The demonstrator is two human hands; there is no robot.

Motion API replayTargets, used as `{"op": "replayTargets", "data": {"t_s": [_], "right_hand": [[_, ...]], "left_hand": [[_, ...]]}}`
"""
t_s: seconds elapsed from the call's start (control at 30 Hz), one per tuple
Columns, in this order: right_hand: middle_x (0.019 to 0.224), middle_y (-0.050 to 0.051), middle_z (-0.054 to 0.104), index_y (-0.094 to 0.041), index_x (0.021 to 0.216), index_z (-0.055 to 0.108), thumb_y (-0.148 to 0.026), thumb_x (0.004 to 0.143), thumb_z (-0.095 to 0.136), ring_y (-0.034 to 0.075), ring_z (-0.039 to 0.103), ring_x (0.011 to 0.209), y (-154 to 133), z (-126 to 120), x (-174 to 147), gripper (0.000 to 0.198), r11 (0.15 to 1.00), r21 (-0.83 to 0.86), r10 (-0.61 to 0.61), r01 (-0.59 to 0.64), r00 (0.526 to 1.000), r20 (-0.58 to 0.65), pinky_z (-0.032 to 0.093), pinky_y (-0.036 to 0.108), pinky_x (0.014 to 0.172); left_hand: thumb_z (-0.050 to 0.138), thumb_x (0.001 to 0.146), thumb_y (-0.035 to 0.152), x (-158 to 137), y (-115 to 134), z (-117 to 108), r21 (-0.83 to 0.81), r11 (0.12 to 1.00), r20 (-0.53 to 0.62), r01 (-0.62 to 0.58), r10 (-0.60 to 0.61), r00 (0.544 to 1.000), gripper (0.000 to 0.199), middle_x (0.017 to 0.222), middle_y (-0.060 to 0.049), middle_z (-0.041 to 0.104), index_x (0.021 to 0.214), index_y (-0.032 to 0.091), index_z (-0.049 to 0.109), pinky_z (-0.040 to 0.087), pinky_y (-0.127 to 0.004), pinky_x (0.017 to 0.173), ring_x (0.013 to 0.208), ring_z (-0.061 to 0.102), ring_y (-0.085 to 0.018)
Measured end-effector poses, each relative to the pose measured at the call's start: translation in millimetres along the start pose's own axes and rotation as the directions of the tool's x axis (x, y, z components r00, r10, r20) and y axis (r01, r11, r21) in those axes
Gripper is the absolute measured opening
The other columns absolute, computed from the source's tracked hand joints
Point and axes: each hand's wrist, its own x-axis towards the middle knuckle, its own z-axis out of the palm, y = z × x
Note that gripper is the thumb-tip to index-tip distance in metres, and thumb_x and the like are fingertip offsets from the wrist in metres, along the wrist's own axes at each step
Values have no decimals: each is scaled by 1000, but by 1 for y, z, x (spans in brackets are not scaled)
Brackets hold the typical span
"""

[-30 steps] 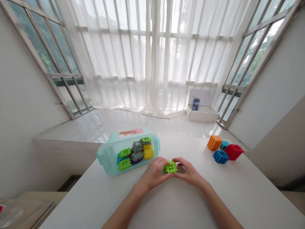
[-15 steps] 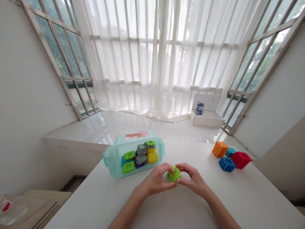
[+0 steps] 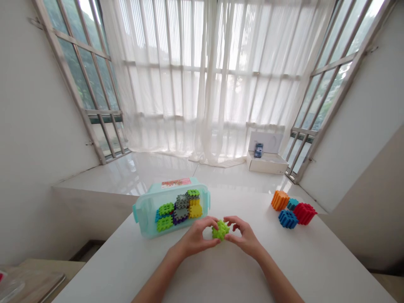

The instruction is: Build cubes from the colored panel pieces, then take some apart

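A light green toothed building block (image 3: 220, 230) is between my two hands, just above or on the white table. My left hand (image 3: 200, 236) is closed round its left side, thumb below and fingers above. With thumb and index finger, my right hand (image 3: 243, 239) pinches the block's right side; its other fingers are curled and stand a little apart from it. Left of my hands is a pale teal plastic bin (image 3: 147, 216), tipped so that its opening faces me. Inside it lie green, grey, yellow, blue and purple toothed plates.
Orange (image 3: 280, 200), teal (image 3: 292, 204), blue (image 3: 288, 219) and red (image 3: 304, 213) toothed blocks stand grouped on the right of the table (image 3: 252, 282). On the window ledge behind is an open white box (image 3: 267, 163). A wooden surface (image 3: 38, 282) is at lower left.
The block is turned, so a studded-looking side now shows. Its right-hand fingers have shifted slightly. The whole view has swung a little, moving the scene left.
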Motion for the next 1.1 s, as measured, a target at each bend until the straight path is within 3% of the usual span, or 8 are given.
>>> {"op": "replayTargets", "data": {"t_s": [0.1, 0.23, 0.33, 0.43, 0.53, 0.7, 0.87, 1.1], "right_hand": [[111, 9, 69, -23, 113, 66, -39, 80, 71, 22, 64, 93, 6, -4, 2, 38, 1000, 6, 26, -26, 997, -66, 52, 34, 74], [109, 11, 70, -20, 110, 67, -43, 84, 65, 22, 66, 90, 14, -7, 4, 35, 999, 14, 52, -51, 991, -122, 53, 35, 73], [107, 10, 71, -20, 108, 67, -44, 85, 63, 22, 66, 90, 17, -7, 6, 33, 998, 19, 58, -56, 990, -125, 54, 35, 73], [108, 10, 71, -20, 108, 68, -44, 86, 62, 22, 67, 92, 17, -6, 5, 32, 998, 14, 59, -57, 990, -125, 54, 35, 74], [108, 10, 71, -20, 106, 68, -43, 86, 62, 22, 67, 91, 16, -6, 5, 31, 998, 2, 64, -64, 990, -128, 54, 35, 75], [107, 9, 71, -21, 105, 68, -40, 86, 62, 21, 67, 88, 14, -6, 4, 27, 998, -11, 55, -58, 989, -135, 53, 34, 72], [107, 8, 70, -23, 106, 66, -36, 84, 63, 21, 65, 90, 11, -6, 2, 26, 994, -110, 11, -21, 996, -92, 52, 34, 75], [133, 8, 56, -27, 130, 54, -21, 73, 69, 24, 57, 115, 14, -3, -4, 59, 982, -190, 22, 4, 990, 138, 51, 36, 90]], "left_hand": [[72, 78, 27, -13, 1, -21, 157, 986, -33, 62, -58, 998, 23, 125, -9, 63, 96, 21, 60, 47, -36, 99, 112, 62, -22], [67, 82, 32, -35, 3, -75, 401, 908, -2, 125, -135, 991, 20, 130, -8, 60, 99, 22, 61, 46, -37, 101, 117, 59, -24], [63, 83, 31, -44, 9, -120, 589, 783, 35, 201, -273, 961, 17, 112, -6, 67, 97, 22, 60, 50, -34, 89, 103, 64, -24], [62, 80, 24, -39, 15, -147, 778, 579, 63, 244, -459, 886, 18, 99, -6, 67, 97, 20, 61, 50, -33, 78, 90, 66, -25], [57, 76, 14, -29, 15, -149, 868, 453, 106, 203, -569, 816, 25, 98, -9, 66, 100, 18, 62, 48, -31, 73, 88, 65, -26], [57, 72, 11, -21, -6, -134, 870, 455, 166, 188, -631, 758, 26, 102, -11, 63, 98, 16, 62, 47, -30, 68, 86, 65, -26], [57, 74, 13, -23, -18, -131, 864, 439, 114, 244, -644, 756, 25, 107, -12, 61, 98, 16, 61, 48, -30, 70, 86, 65, -24], [53, 79, 8, -26, -1, -128, 926, 312, 11, 215, -590, 807, 18, 105, -13, 61, 92, 16, 63, 48, -35, 75, 96, 61, -28]]}}
